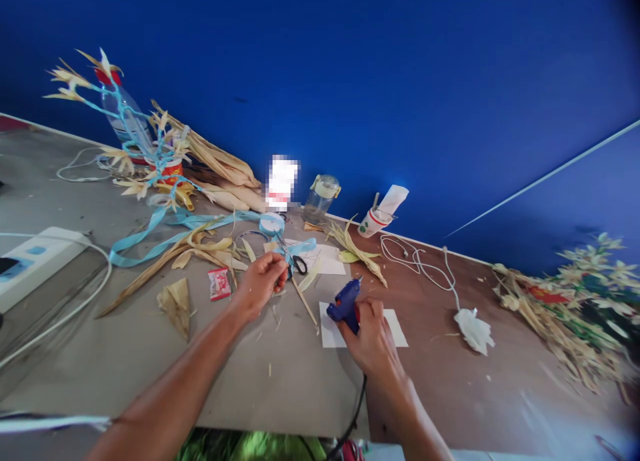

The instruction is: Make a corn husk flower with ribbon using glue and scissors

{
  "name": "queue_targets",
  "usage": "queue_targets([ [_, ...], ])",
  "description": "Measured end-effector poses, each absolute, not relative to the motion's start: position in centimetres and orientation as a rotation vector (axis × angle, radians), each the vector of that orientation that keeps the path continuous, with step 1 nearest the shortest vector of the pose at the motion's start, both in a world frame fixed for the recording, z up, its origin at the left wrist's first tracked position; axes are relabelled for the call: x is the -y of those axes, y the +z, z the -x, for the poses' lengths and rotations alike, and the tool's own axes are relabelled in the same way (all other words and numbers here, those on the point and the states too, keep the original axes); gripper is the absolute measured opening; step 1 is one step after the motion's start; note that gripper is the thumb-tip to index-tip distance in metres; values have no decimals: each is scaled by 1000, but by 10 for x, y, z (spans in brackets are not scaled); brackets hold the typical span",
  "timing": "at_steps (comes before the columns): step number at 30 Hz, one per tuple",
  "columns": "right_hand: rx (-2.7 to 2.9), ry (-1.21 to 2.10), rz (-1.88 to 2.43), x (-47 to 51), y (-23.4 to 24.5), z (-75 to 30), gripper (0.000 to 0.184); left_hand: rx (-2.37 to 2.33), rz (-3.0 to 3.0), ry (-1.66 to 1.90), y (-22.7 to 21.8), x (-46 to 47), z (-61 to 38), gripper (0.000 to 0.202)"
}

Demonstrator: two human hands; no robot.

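Note:
My right hand (373,334) is wrapped round a blue hot glue gun (345,304), whose nozzle points up and away over a white sheet of paper (397,327). My left hand (263,281) is closed in a pinch; what its fingers hold, if anything, is too small to make out. Just beyond the left fingers lie black-handled scissors (300,265) and a piece of light-blue ribbon (303,245). A thin stick (306,306) rests on the table between the hands. To the left of my left hand is a small red packet (219,284).
Dried corn husks (215,244) and long blue ribbon (133,251) spread across the left. Behind them stands a blue-stemmed husk-flower branch (157,147). A jar (321,197), a paper cup (374,222) and a white cable (425,267) line the back. A power strip (55,254) lies far left.

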State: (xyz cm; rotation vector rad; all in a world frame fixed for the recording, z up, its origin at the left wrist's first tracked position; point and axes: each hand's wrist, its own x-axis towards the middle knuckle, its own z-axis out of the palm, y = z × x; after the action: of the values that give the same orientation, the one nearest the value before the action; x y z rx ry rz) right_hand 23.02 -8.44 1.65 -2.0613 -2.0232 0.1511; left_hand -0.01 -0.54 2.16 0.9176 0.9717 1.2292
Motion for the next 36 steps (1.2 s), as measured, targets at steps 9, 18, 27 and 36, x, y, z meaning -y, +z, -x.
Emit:
queue_targets([
  [9,1991,203,2134,80,-5,-213,24,-938,-926,1218,17,7,-5,24],
  [18,2032,204,2147,59,1,-202,33,-958,-948,1213,14,6,-4,23],
  [27,1607,488,1699,45,34,-208,40,-994,-995,1166,14,8,-7,23],
  [36,849,1659,1079,-7,44,-140,24,-968,-985,1138,18,10,-8,28],
])
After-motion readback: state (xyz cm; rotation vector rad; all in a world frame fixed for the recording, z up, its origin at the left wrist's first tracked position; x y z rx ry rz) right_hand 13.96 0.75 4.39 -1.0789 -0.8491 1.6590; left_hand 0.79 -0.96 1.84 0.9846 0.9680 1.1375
